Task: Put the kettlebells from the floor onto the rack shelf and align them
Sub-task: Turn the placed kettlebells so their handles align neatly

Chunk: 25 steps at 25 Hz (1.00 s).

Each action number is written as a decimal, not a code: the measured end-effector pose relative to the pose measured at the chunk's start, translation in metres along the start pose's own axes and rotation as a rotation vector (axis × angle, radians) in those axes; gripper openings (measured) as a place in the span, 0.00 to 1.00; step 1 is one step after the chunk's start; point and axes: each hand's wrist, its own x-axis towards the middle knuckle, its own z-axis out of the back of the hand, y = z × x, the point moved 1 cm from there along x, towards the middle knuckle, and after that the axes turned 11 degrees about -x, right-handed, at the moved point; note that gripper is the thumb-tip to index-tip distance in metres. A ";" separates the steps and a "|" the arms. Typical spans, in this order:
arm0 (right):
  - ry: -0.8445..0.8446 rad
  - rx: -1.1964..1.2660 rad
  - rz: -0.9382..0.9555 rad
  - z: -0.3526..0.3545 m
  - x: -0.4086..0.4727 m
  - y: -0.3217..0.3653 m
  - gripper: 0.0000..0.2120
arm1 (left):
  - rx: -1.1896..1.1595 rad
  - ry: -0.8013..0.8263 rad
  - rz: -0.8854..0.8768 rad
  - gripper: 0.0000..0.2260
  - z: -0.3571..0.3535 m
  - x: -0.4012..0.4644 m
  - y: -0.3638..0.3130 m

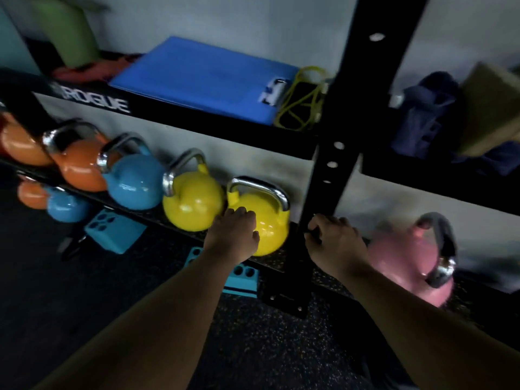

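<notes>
A row of kettlebells stands on the black rack shelf [157,220]: two orange ones [81,167], a blue one [135,184] and two yellow ones [191,205]. My left hand [232,233] lies flat against the front of the rightmost yellow kettlebell [271,225], fingers spread on its body. My right hand [334,243] is closed around the foot of the black rack upright [334,153]. A pink kettlebell [408,257] sits on the shelf right of the upright, its handle tilted to the right.
An orange and a blue kettlebell [66,205] sit lower down at the left. Teal blocks with holes [114,230] lie on the speckled floor under the shelf. The upper shelf holds a blue mat [202,77], a yellow band, a green roll and a dark bag.
</notes>
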 end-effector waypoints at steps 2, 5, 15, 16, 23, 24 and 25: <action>-0.028 0.019 -0.019 -0.006 0.017 0.039 0.09 | 0.013 -0.013 -0.019 0.13 0.017 0.000 0.038; -0.061 0.049 -0.052 -0.014 0.050 0.075 0.12 | -0.005 -0.063 -0.033 0.15 0.033 0.016 0.076; 0.037 0.071 -0.169 -0.070 0.140 0.090 0.22 | -0.250 -0.102 0.150 0.31 0.014 0.111 0.082; 0.083 0.055 -0.195 -0.076 0.146 0.089 0.23 | -0.285 -0.093 0.195 0.33 0.008 0.119 0.080; 0.104 0.224 -0.303 -0.095 0.149 0.087 0.25 | -0.796 -0.087 0.296 0.41 -0.045 0.122 0.075; 0.104 0.232 -0.322 -0.094 0.149 0.088 0.27 | -0.869 -0.087 0.291 0.41 -0.047 0.121 0.074; 0.100 0.232 -0.347 -0.094 0.149 0.090 0.28 | -0.924 -0.090 0.272 0.40 -0.046 0.125 0.074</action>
